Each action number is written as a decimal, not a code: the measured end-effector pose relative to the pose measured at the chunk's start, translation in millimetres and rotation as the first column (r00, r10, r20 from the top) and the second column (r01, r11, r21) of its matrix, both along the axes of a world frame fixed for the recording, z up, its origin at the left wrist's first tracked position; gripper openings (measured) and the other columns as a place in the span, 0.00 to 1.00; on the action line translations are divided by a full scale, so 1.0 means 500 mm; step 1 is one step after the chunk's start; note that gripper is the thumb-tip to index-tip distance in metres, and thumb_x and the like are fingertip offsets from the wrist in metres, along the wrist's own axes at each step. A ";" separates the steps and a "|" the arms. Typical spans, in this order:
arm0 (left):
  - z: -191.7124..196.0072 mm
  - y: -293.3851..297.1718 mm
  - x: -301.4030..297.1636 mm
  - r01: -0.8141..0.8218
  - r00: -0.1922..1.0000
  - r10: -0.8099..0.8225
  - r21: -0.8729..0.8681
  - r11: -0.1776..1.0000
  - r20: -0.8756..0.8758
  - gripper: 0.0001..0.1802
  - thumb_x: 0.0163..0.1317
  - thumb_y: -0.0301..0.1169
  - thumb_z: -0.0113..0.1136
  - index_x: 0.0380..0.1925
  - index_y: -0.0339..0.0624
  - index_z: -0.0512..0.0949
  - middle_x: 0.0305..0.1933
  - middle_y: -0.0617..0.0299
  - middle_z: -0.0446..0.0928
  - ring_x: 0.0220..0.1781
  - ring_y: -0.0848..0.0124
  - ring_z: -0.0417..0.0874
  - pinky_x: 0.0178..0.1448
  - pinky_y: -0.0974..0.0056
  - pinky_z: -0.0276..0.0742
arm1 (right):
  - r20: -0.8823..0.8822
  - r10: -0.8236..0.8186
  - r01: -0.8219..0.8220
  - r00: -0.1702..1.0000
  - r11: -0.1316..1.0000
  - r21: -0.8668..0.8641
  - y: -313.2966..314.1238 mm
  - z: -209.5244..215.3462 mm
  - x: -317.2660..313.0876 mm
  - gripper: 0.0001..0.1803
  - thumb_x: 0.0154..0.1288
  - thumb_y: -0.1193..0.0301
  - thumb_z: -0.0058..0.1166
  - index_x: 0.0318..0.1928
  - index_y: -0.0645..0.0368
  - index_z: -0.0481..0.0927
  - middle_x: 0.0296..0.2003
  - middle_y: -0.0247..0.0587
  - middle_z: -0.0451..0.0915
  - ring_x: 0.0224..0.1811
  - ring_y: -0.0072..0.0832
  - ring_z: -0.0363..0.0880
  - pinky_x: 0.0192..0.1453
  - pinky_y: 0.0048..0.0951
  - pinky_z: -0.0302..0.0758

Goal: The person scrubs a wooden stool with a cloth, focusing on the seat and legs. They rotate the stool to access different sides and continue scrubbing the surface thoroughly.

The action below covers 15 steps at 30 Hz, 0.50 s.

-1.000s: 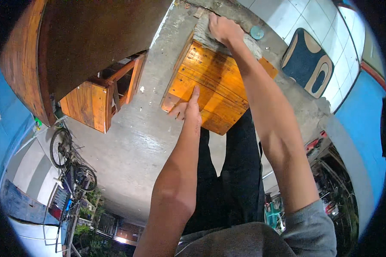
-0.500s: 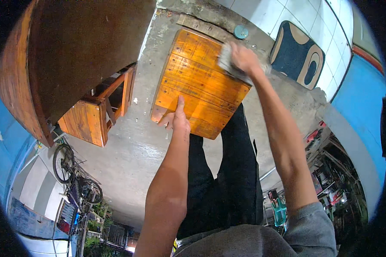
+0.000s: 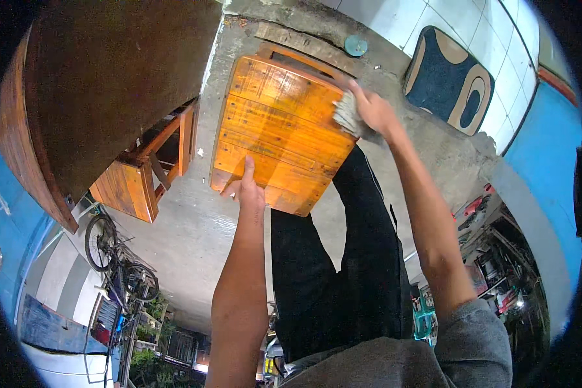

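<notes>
A wooden stool (image 3: 284,123) with a glossy orange-brown plank top stands before me, its top tilted so that part of the frame under its far edge shows. My left hand (image 3: 246,189) grips the near left edge, thumb lying on the planks and the other fingers mostly hidden below. At the right edge, my right hand (image 3: 376,115) presses a crumpled grey-white cloth (image 3: 348,115) against the side of the top. That hand is a little blurred, and its fingers are closed over the cloth.
A second wooden stool (image 3: 126,187) stands at left beside a large dark brown wooden panel (image 3: 123,77). A dark patterned mat (image 3: 449,81) lies on white tiles at upper right. Near the tile step is a small teal round object (image 3: 355,45). A bicycle (image 3: 119,258) stands at lower left.
The stool top has shifted left and tipped, revealing its far underframe. My left hand moved left with it. My right hand and the cloth moved slightly down to the right edge.
</notes>
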<state>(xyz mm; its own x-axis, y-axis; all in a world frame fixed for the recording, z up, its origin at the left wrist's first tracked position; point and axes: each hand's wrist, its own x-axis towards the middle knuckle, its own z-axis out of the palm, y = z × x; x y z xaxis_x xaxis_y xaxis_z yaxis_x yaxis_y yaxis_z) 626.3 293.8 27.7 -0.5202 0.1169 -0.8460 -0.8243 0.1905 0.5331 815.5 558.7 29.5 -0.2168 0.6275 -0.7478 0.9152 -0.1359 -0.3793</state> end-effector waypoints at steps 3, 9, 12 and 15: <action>0.019 0.015 0.005 -0.025 0.996 0.024 0.013 1.000 0.083 0.38 0.63 0.32 0.67 0.70 0.44 0.58 0.70 0.60 0.64 0.71 0.62 0.65 0.74 0.53 0.63 | 0.118 0.036 -0.027 0.992 0.996 -0.083 0.012 -0.022 0.104 0.40 0.71 0.41 0.34 0.52 0.69 0.79 0.47 0.73 0.78 0.56 0.62 0.76 0.63 0.49 0.70; 0.030 0.016 0.004 0.000 0.999 -0.002 0.035 0.999 0.043 0.43 0.62 0.36 0.68 0.71 0.43 0.53 0.71 0.59 0.63 0.72 0.61 0.64 0.75 0.53 0.61 | -0.130 -0.058 0.079 0.990 0.984 0.163 0.181 0.101 0.009 0.33 0.72 0.46 0.42 0.48 0.67 0.82 0.38 0.62 0.83 0.44 0.52 0.83 0.52 0.44 0.76; 0.022 0.014 0.003 -0.019 0.997 0.017 0.034 0.999 0.071 0.42 0.62 0.33 0.68 0.71 0.44 0.53 0.71 0.59 0.62 0.72 0.61 0.64 0.75 0.53 0.60 | -0.538 -0.323 0.293 0.779 0.945 -0.144 0.193 0.116 -0.152 0.34 0.73 0.43 0.38 0.51 0.62 0.82 0.47 0.56 0.83 0.50 0.46 0.81 0.56 0.41 0.74; 0.000 -0.009 0.002 0.022 1.000 -0.022 0.040 0.999 0.000 0.50 0.59 0.35 0.71 0.73 0.40 0.47 0.73 0.56 0.58 0.73 0.61 0.60 0.77 0.53 0.54 | -0.489 0.112 -0.156 0.865 0.986 -0.050 0.165 0.053 -0.315 0.41 0.70 0.37 0.36 0.58 0.65 0.76 0.52 0.59 0.80 0.59 0.40 0.75 0.65 0.41 0.69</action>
